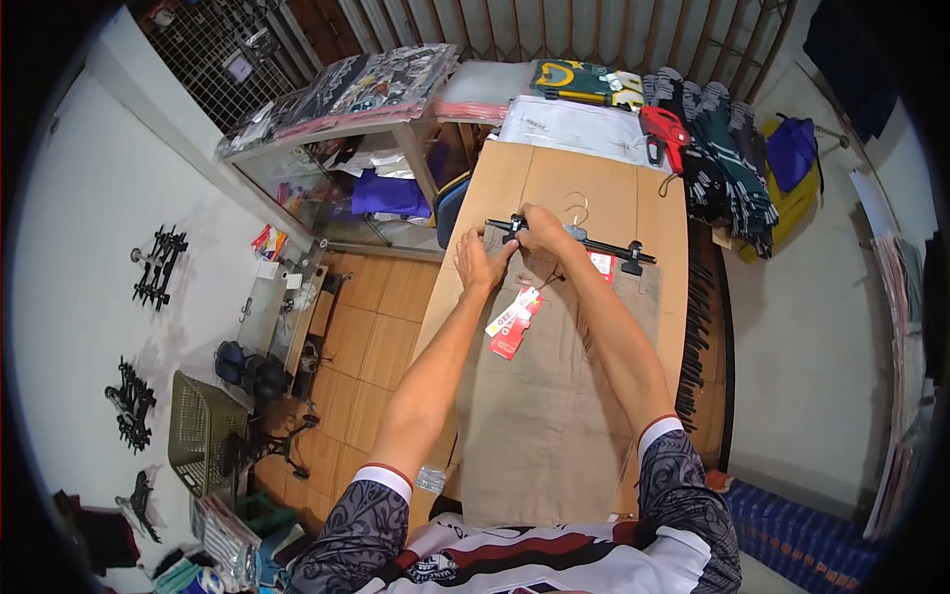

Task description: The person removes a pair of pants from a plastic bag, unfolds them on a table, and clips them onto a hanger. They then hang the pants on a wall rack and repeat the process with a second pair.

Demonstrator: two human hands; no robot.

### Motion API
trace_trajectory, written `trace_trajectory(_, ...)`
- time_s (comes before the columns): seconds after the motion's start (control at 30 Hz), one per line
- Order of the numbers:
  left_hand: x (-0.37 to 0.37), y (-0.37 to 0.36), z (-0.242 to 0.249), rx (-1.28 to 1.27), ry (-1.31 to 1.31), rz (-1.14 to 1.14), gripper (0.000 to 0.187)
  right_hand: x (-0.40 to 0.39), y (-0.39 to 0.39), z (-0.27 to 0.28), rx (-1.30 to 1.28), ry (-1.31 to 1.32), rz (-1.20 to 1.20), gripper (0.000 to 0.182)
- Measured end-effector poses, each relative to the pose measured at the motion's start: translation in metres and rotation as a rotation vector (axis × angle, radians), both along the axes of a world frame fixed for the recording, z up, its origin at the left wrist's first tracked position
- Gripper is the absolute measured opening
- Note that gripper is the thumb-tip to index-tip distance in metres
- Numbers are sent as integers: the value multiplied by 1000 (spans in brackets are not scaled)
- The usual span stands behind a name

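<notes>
Two hands: left hand [482, 262] pinches one khaki garment [554, 396]; right hand [544, 230] grips one clip hanger [594, 241] (left clip partly hidden). Two red tags [513, 323].

Long wooden table [604, 193] running up frame centre, beige trousers [554, 396] flat on it, red tagging gun [661, 131] and folded clothing [574, 124] at its far end

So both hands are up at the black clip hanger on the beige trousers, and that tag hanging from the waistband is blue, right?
Not quite: the tag is red and white, not blue, as the head view shows. The rest holds: the left hand and right hand are both up at the black clip hanger, at the waistband of the beige trousers.
</notes>
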State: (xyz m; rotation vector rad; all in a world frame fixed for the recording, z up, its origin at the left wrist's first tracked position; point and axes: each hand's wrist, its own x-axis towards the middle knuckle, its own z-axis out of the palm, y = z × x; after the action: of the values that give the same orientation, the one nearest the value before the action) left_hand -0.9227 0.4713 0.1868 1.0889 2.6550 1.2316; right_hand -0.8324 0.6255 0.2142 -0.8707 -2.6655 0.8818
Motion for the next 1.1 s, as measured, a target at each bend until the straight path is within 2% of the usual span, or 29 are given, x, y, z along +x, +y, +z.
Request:
trace_trajectory(0.13,-1,2,3,22,16,3,60,-2,4,12,-135,126,-60,45)
trace_trajectory(0.17,0,1,3,62,38,18,53,-1,8,19,-361,50,-110,39)
trace_trajectory(0.27,-9,5,-10,141,-109,2,45,-6,20,3,-222,184,-105,36)
trace_trajectory(0.3,-4,2,-1,162,-163,-14,41,-7,22,1,-176,229,-106,38)
trace_trajectory(0.4,-1,0,7,261,-123,-14,40,-10,27,4,-198,193,-171,36)
trace_trajectory(0.5,3,-3,11,284,-127,-23,40,-9,21,14,-292,319,-269,32)
trace_trajectory(0.6,4,-4,14,243,-150,-18,40,-11,20,17,-211,377,-336,28)
trace_trajectory(0.87,4,-2,9,234,-82,17,38,-15,27,-9,-231,366,-277,26)
trace_trajectory(1.1,6,-3,15,236,-109,12,38,-10,19,-7,-281,302,-246,27)
